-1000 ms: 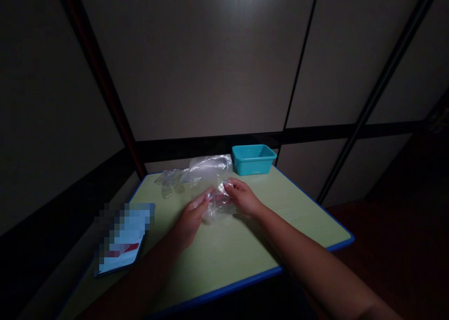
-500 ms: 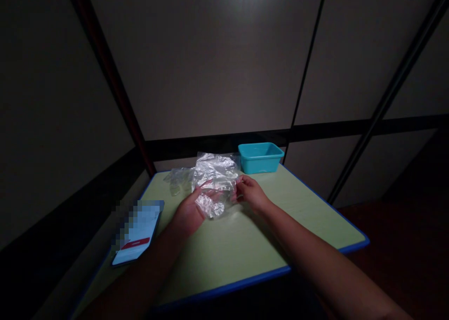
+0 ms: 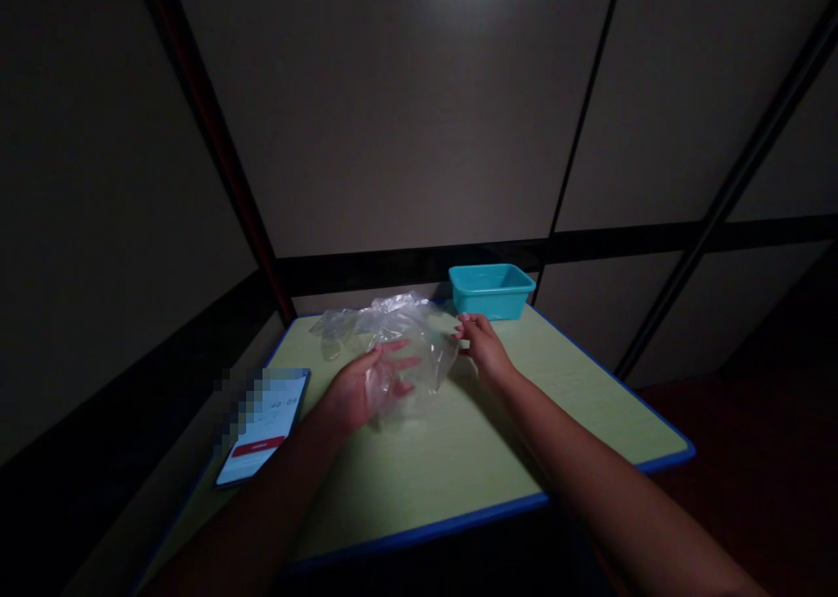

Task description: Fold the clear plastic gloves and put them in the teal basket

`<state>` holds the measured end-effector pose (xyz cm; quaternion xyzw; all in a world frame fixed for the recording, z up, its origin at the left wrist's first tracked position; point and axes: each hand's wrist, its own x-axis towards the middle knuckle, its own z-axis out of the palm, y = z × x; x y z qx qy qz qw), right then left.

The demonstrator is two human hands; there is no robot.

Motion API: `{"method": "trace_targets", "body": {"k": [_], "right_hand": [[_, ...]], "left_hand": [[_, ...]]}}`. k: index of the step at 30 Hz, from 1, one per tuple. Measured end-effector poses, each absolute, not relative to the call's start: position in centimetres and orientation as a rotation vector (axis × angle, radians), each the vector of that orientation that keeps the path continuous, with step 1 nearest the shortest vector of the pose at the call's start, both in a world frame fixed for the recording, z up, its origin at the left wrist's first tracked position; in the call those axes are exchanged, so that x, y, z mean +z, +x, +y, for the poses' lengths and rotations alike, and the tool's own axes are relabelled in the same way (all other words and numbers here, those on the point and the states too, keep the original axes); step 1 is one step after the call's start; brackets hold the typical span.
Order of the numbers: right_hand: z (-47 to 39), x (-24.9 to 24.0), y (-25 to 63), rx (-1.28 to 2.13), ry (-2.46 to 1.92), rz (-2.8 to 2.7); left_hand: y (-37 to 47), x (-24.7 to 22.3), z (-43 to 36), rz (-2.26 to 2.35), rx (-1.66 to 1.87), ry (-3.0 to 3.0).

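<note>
A thin, clear plastic bag [image 3: 429, 353] hangs between my hands above the table, crinkled and glossy. The fingers of my left hand [image 3: 359, 389] are spread, and they show through the film. Whether they are inside the bag or behind it I cannot tell. Thumb and fingers of my right hand [image 3: 479, 344] pinch the bag's right edge. Behind it, more crumpled clear plastic [image 3: 337, 328] lies on the tabletop toward the back left.
A turquoise rectangular basin [image 3: 492, 298] stands at the table's back right corner. On the left lies a phone [image 3: 268, 422] with a lit screen. The light green table [image 3: 451, 466] has a blue edge, and dark-framed panels [image 3: 406, 126] rise behind it.
The bag's bright, upright sheet has lowered and opened out between my hands. My left fingers are spread wider. My right hand has shifted slightly right and up, still pinching the edge.
</note>
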<state>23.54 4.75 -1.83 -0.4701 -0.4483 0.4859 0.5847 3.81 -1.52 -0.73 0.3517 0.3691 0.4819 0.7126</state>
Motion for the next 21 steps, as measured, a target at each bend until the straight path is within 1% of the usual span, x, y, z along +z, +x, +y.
{"method": "trace_targets", "body": {"k": [3, 8, 11, 13, 16, 19, 21], "right_hand": [[4.5, -1.4, 23.9, 1.259, -1.046, -1.109], [3.4, -1.3, 23.8, 1.563, -0.89, -1.33], [3.6, -2.0, 23.7, 1.559, -0.844, -1.509], [4.1, -2.6, 23.9, 1.412, -0.962, -1.622], [5.0, -3.4, 24.4, 0.943, -1.294, -1.854], [5.4, -3.6, 24.8, 0.463, -1.529, -2.093], [5.3, -3.4, 24.9, 0.312, -1.645, -2.177]], "left_hand": [[3.7, -0.7, -1.9, 0.851, 1.028, 0.851], [3.8, -0.8, -2.3, 0.937, 0.978, 1.019], [4.1, -1.0, -2.3, 1.004, 1.007, 1.071], [4.3, -1.4, -2.0, 1.061, 1.04, 1.118], [4.0, -2.5, -1.1, 1.27, 1.118, 1.296], [3.3, -3.4, -0.4, 1.512, 1.239, 1.683], [2.9, -3.6, -0.2, 1.59, 1.255, 1.999]]}}
